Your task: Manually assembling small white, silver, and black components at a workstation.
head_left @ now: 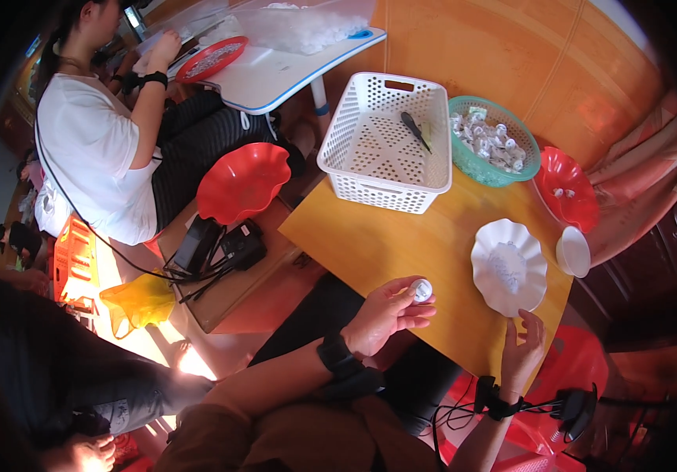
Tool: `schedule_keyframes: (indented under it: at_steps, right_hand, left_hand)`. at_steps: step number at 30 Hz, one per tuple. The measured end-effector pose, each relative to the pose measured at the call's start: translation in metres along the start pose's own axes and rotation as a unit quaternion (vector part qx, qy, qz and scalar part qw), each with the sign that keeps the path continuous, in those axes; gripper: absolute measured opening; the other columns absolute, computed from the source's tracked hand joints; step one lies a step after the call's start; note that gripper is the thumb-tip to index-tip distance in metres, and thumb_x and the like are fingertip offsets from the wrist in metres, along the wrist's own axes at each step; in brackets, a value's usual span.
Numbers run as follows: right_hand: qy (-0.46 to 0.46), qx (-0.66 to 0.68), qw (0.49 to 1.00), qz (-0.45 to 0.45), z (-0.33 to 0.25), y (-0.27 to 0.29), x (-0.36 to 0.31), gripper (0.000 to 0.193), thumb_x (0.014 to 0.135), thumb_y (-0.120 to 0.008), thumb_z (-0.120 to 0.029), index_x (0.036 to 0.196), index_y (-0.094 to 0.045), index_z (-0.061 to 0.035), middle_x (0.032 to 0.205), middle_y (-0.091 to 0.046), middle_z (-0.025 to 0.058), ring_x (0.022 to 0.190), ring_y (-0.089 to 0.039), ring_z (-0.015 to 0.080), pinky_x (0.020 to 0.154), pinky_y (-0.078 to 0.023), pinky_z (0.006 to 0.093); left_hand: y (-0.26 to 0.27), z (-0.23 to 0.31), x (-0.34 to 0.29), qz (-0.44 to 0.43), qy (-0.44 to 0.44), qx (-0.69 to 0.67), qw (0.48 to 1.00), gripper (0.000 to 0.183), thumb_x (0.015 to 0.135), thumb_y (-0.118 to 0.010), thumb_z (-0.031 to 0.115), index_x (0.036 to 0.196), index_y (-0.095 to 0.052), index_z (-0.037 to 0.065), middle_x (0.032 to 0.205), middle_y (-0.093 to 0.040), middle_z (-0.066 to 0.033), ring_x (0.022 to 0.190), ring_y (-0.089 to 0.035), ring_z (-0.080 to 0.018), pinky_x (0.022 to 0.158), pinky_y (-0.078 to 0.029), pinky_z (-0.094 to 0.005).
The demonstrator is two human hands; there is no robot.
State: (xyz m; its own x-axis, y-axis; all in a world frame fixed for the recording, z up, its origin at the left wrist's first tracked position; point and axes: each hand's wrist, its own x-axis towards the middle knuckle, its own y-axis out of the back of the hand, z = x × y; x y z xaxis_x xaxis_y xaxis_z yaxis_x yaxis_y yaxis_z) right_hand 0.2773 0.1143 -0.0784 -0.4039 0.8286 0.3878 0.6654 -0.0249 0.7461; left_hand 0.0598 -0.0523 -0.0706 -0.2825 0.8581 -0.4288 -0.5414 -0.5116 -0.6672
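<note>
My left hand (385, 318), in front of the wooden table's near edge, pinches a small round white piece (422, 290) with dark marks on its face between thumb and fingers. Its other fingers curl loosely below. On the table lies a white dish with a scalloped rim (486, 245), with small pale bits spread in its middle. My right hand (522, 350) is at the near rim of this dish, thumb and fingers apart. Nothing shows in it; whether the fingertips touch the rim I cannot tell.
A white perforated basket (389, 197) holds a dark-handled tool (415, 130). Beside it are a green basket (464, 165) of small wrapped white pieces, a red dish (555, 177) and a white bowl (573, 252). A co-worker (94, 149) sits at the left; cables (145, 271) run nearby.
</note>
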Motion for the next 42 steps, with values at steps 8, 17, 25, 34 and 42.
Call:
schedule_keyframes:
  at_steps: [8, 17, 25, 34, 42]
  right_hand:
    - [-0.013, 0.029, 0.999, 0.017, -0.018, 0.009, -0.005, 0.033, 0.073, -0.067, 0.001, 0.106, -0.060, -0.0041, 0.104, -0.060, 0.0122, 0.092, -0.059, 0.0271, 0.070, -0.051, 0.0351]
    - [0.060, -0.024, 0.998, 0.022, -0.026, 0.016, 0.007, 0.027, 0.069, -0.068, -0.001, 0.096, -0.064, -0.0049, 0.096, -0.062, 0.0097, 0.089, -0.057, 0.0292, 0.078, -0.048, 0.0383]
    - [0.073, -0.021, 0.997, 0.018, -0.032, 0.015, 0.011, 0.026, 0.068, -0.068, 0.002, 0.093, -0.065, -0.0041, 0.094, -0.062, 0.0086, 0.090, -0.057, 0.0283, 0.079, -0.047, 0.0372]
    - [0.102, -0.057, 0.993, -0.002, -0.029, 0.014, 0.028, 0.028, 0.069, -0.069, -0.003, 0.096, -0.064, -0.0040, 0.096, -0.062, 0.0081, 0.092, -0.055, 0.0279, 0.083, -0.044, 0.0383]
    - [0.144, -0.036, 0.988, -0.032, -0.033, 0.016, 0.041, 0.027, 0.067, -0.069, -0.004, 0.093, -0.064, -0.0039, 0.094, -0.062, 0.0096, 0.092, -0.055, 0.0290, 0.082, -0.043, 0.0396]
  left_hand:
    - [0.003, 0.004, -0.005, 0.006, -0.042, -0.010, 0.999, 0.035, 0.097, -0.047, 0.019, 0.129, -0.046, 0.006, 0.115, -0.059, -0.0142, 0.102, -0.062, -0.0230, 0.086, -0.052, -0.0349]
    - [-0.007, 0.002, -0.004, -0.008, -0.027, 0.015, 0.999, 0.034, 0.096, -0.049, 0.019, 0.128, -0.047, 0.006, 0.115, -0.059, -0.0144, 0.101, -0.062, -0.0235, 0.087, -0.051, -0.0368]
    - [-0.009, 0.005, -0.003, -0.008, -0.018, 0.019, 1.000, 0.034, 0.096, -0.049, 0.019, 0.128, -0.046, 0.006, 0.115, -0.059, -0.0144, 0.102, -0.062, -0.0238, 0.087, -0.051, -0.0360]
    - [-0.011, 0.004, 0.002, -0.015, -0.008, 0.022, 1.000, 0.034, 0.096, -0.049, 0.019, 0.129, -0.045, 0.007, 0.116, -0.059, -0.0135, 0.102, -0.061, -0.0238, 0.087, -0.050, -0.0360]
    - [-0.005, 0.000, 0.001, -0.018, -0.016, 0.002, 1.000, 0.033, 0.095, -0.051, 0.020, 0.125, -0.049, 0.008, 0.115, -0.060, -0.0130, 0.102, -0.062, -0.0244, 0.085, -0.052, -0.0372]
